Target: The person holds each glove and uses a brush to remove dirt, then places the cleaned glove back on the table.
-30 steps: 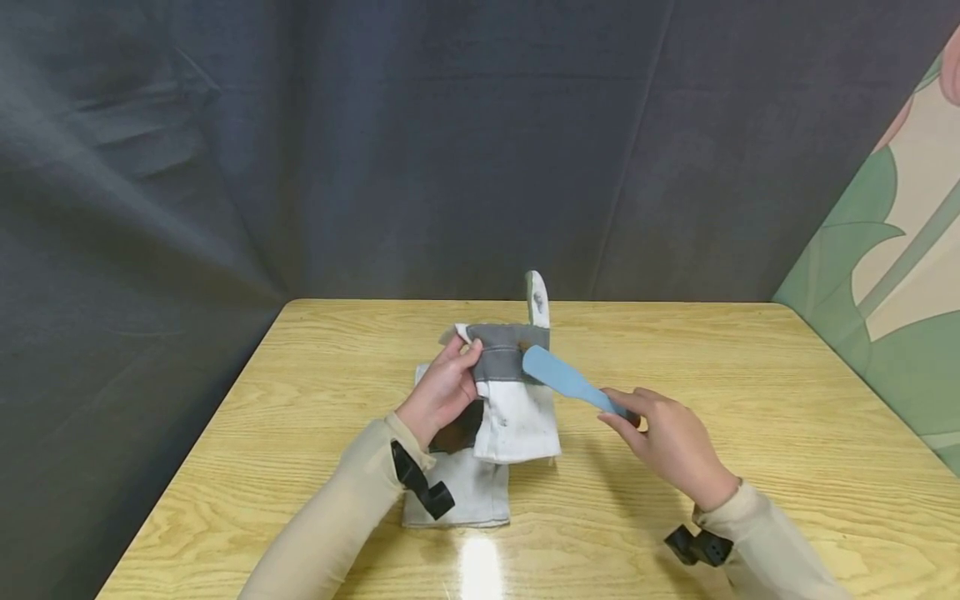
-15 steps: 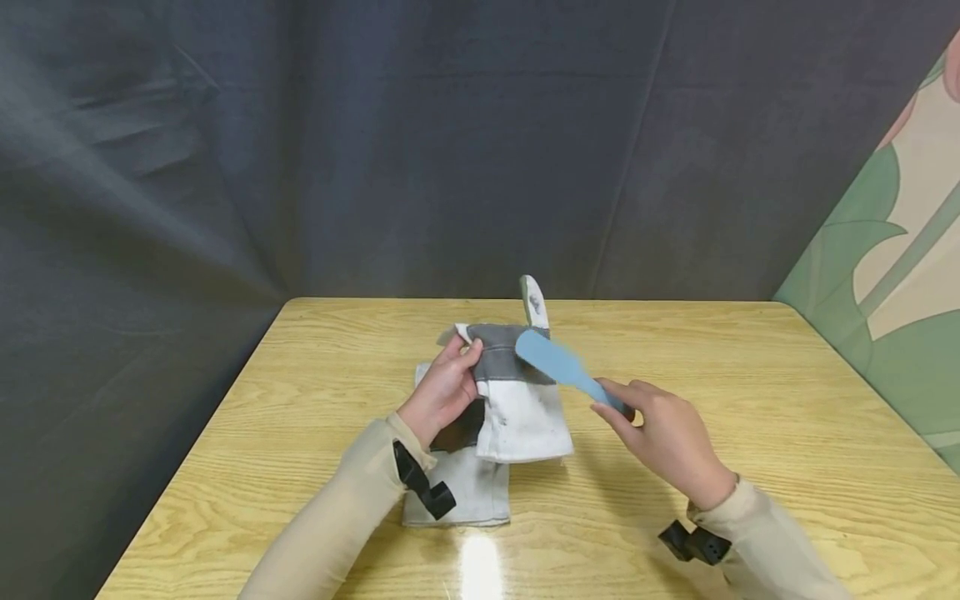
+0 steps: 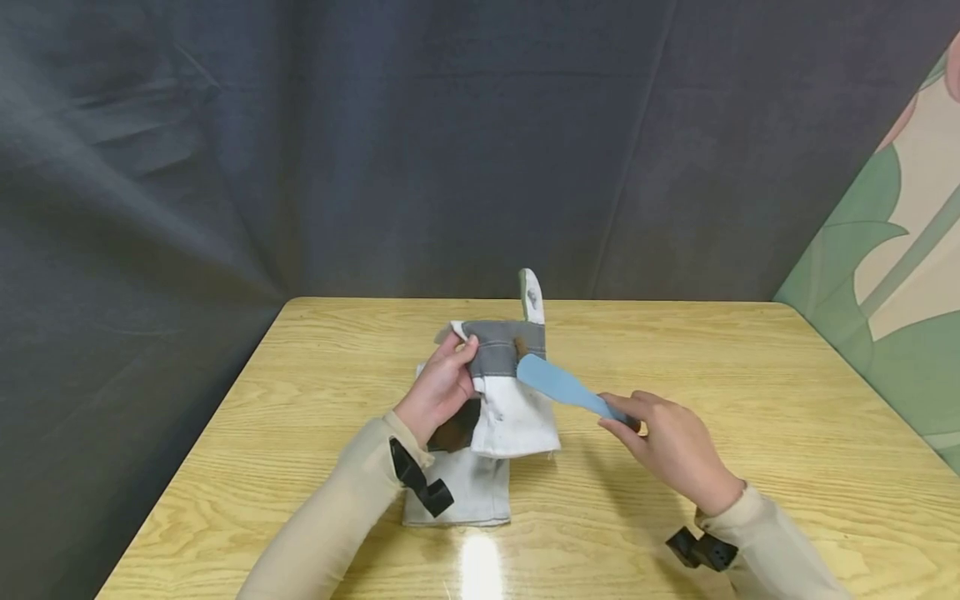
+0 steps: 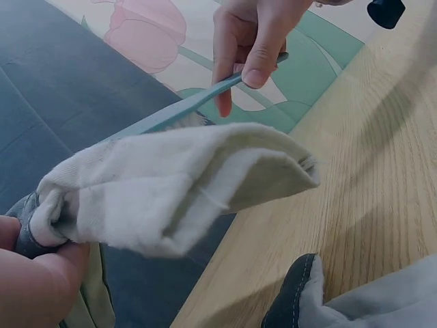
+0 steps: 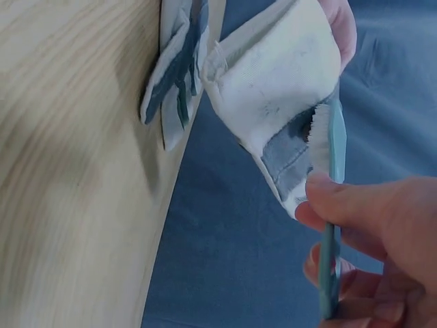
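My left hand (image 3: 438, 387) grips a white and grey work glove (image 3: 517, 417) by its side, above the table. A brown stain (image 3: 521, 343) shows on its grey band. A light blue brush (image 3: 558, 382) is held by the handle in my right hand (image 3: 671, 446), its head over the lower edge of that band. In the right wrist view, white bristles (image 5: 319, 140) face the glove and appear to touch the grey cloth. Another work glove (image 3: 465, 492) lies on the table, partly hidden by my left hand and the raised glove.
The wooden table (image 3: 225, 467) extends to both sides of the gloves. A dark curtain (image 3: 480, 150) hangs behind and along the left. On the right stands a panel (image 3: 900, 300) with a flower pattern. Each wrist carries a black camera mount (image 3: 420, 479).
The brush head moved up the grey band, then back down, uncovering the brown stain. The held glove's cuff swung right and returned. My left hand keeps its grip, shifting only slightly.
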Motion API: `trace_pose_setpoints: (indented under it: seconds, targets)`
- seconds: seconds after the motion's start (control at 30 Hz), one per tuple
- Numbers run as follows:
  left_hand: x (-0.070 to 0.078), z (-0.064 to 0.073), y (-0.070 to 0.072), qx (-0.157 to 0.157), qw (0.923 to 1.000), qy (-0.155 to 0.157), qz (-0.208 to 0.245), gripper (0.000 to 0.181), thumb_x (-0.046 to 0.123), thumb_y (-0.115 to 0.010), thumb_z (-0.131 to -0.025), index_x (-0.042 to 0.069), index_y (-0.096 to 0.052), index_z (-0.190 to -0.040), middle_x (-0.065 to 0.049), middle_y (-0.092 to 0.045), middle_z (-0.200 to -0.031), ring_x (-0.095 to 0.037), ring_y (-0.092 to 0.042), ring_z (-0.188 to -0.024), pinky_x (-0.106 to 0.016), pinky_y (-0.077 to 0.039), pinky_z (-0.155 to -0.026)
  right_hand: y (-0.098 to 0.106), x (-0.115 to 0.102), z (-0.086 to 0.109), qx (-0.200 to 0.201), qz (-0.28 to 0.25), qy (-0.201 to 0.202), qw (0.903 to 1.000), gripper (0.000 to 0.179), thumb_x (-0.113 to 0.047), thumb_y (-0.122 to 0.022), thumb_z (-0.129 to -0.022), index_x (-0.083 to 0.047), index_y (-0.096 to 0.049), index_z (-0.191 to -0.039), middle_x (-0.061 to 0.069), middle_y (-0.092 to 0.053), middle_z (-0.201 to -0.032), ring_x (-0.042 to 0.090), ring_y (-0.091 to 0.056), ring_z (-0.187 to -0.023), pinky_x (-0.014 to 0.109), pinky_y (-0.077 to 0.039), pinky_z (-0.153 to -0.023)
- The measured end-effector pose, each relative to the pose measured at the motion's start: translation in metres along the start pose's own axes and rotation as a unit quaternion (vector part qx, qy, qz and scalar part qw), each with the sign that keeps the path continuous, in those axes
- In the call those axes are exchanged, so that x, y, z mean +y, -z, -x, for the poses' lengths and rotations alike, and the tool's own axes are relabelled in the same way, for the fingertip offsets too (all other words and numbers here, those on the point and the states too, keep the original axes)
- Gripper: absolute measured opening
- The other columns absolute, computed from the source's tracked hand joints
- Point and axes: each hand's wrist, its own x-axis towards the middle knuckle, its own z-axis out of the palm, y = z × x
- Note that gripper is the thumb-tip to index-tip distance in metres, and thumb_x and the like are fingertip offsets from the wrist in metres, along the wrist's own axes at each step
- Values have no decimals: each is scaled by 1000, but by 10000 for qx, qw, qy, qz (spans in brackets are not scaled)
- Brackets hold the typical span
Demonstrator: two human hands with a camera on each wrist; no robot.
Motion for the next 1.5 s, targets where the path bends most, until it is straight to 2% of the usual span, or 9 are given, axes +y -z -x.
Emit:
trace_pose_setpoints:
  seconds: [0.13,0.27,0.43,0.53,0.67,0.8,1.03,1.5]
  targets:
    - [0,0,-1,29,10000,22,-28,45,14,-25,-103,16,-20,-148,-13,-29,-151,-27,-28,-140,-42,-27,-114,3,4,0,176,-52,-5,9998,32,-18,-75,-77,-10,-71,-108,-10,-46,-62,-3,-20,-46,17,-22,-42]
    - [2,0,-2,33,10000,10,89,46,13,-24,-103,16,-17,-149,-13,-27,-152,-27,-27,-140,-41,-24,-115,4,5,0,388,-155,-60,9991,33,-17,-76,-76,-7,-70,-107,-9,-50,-63,-4,-22,-46,17,-23,-42]
    - [2,1,-3,4,9999,78,97,46,14,-25,-103,17,-19,-148,-12,-28,-151,-26,-28,-140,-37,-29,-113,2,2,-2,298,-172,40,9994,32,-17,-75,-77,-8,-70,-108,-8,-54,-67,-5,-28,-48,16,-26,-43]
    - [0,1,-1,-46,9999,118,29,46,14,-26,-103,16,-19,-148,-12,-28,-152,-26,-27,-140,-37,-30,-113,0,1,-3,360,-150,71,9992,32,-16,-74,-78,-9,-70,-108,-8,-52,-65,-4,-26,-48,16,-24,-43]
    - [-1,2,-1,-112,9998,157,79,45,14,-26,-103,15,-19,-148,-12,-26,-153,-28,-25,-141,-43,-23,-116,-2,2,-5,477,-108,-45,9988,33,-17,-74,-78,-8,-70,-109,-7,-51,-63,-3,-23,-47,17,-23,-42]
    - [-2,1,-1,-171,9997,150,14,45,14,-24,-103,14,-19,-148,-13,-26,-153,-29,-26,-141,-45,-23,-115,-4,4,-5,411,-49,-196,9989,35,-19,-74,-79,-7,-69,-111,-6,-50,-62,-1,-22,-46,17,-22,-42]
    - [-2,0,-2,-190,9997,102,-84,45,13,-24,-103,13,-19,-148,-15,-28,-151,-27,-29,-139,-41,-28,-113,-4,6,-6,354,-73,-264,9990,35,-17,-73,-79,-6,-68,-112,-6,-49,-60,-1,-21,-44,18,-22,-41]
    - [-2,1,-3,-205,9998,84,-10,45,11,-22,-103,9,-17,-148,-18,-26,-152,-30,-26,-140,-43,-25,-114,-3,9,-5,230,-77,-360,9991,35,-16,-73,-80,-4,-68,-112,-4,-50,-60,1,-21,-44,18,-21,-41]
